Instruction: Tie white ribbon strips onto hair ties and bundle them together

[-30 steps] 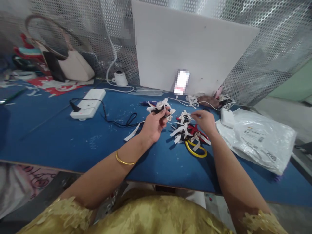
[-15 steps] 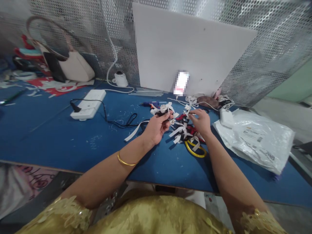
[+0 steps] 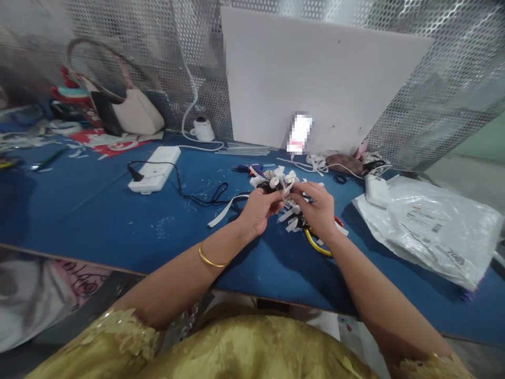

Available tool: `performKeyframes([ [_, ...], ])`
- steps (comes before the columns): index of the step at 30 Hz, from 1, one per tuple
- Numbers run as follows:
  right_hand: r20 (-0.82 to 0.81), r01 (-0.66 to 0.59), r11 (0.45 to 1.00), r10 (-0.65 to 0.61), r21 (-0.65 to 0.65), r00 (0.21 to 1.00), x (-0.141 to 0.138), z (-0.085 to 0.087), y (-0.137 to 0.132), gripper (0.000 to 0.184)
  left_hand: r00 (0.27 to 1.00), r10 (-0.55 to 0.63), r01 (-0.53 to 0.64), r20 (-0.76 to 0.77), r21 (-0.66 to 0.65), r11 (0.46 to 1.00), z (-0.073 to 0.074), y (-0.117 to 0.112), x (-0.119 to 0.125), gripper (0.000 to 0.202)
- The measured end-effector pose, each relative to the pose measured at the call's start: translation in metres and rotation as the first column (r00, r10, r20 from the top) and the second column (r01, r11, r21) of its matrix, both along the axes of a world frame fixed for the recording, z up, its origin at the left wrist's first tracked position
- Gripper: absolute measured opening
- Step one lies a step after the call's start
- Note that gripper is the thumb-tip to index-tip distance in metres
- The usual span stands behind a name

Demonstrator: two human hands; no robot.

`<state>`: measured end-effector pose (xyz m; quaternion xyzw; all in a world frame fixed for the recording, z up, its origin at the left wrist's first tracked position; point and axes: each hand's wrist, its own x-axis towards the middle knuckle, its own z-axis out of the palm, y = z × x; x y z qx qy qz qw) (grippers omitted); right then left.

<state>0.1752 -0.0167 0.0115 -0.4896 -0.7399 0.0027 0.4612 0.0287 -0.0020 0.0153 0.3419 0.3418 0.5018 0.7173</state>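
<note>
My left hand (image 3: 258, 211) is closed around a bunch of white ribbon bows (image 3: 277, 179) with dark parts among them. Right up against it is my right hand (image 3: 319, 206), its thumb and fingers pinched at the bunch's right side. A small white ribbon piece seems to be between those fingertips, though they partly hide it. Below and behind my right hand lies a heap of ribbon scraps (image 3: 292, 225), white with some red and black. A yellow loop handle (image 3: 315, 245), apparently of scissors, pokes out under my right wrist.
Beyond my hands lie a blue and orange glue gun (image 3: 252, 169) and clear glue sticks (image 3: 246, 149). A white power strip (image 3: 155, 169) with a black cord is at left. A lit phone (image 3: 300, 134) leans on a white board (image 3: 323, 68). At right is a plastic parcel bag (image 3: 430, 226).
My right hand has moved left from the ribbon heap and now meets the bunch in my left hand. The left hand keeps its hold. The whole view has shifted slightly.
</note>
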Motion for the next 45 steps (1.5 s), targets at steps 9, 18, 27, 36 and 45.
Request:
performKeyframes([
  [9,0.208,0.011,1.000,-0.010,-0.005,0.978,0.003,-0.001,0.002,0.029,0.997,-0.073,0.073,0.005,0.038,0.997,0.000,-0.002,0.002,0.021],
  [18,-0.172,-0.108,0.987,0.087,-0.121,0.981,0.023,0.015,0.006,0.027,0.981,-0.142,0.139,0.132,0.027,0.990,0.007,0.000,-0.006,0.020],
  [27,0.198,0.387,0.909,-0.355,-0.155,0.913,0.086,-0.003,0.033,0.017,0.990,0.009,-0.011,0.142,0.009,1.000,0.011,0.011,-0.015,0.015],
  [36,0.516,0.394,0.878,-0.211,-0.273,0.830,0.082,-0.034,0.050,0.018,0.994,-0.025,0.029,0.107,-0.035,0.999,0.006,0.008,-0.010,0.013],
  [45,-0.117,0.111,0.991,-0.119,-0.073,0.986,0.040,-0.001,0.020,0.015,0.999,-0.016,0.018,0.051,-0.033,0.999,0.006,0.005,-0.007,0.011],
])
